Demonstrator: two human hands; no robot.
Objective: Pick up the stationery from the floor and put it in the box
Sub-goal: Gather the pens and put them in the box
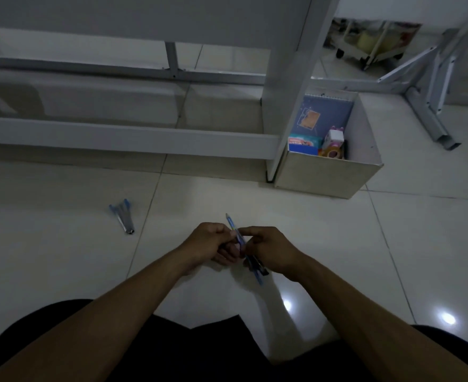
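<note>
My left hand (213,245) and my right hand (268,250) meet low over the floor, both closed on a small bundle of pens (231,223) whose blue tip points away from me and whose dark ends stick out below my right hand. A second bunch of blue-capped pens (122,215) lies on the tiles to the left. The open white box (329,175) stands on the floor ahead right, holding a blue notebook (321,111), a small blue pack, a white figure and a tape roll.
White desk frame bars (128,137) run across the floor ahead, with a desk leg (285,106) touching the box's left side. Another metal leg (431,119) and a wheeled cart (370,42) stand far right. My dark-clothed knees fill the bottom edge.
</note>
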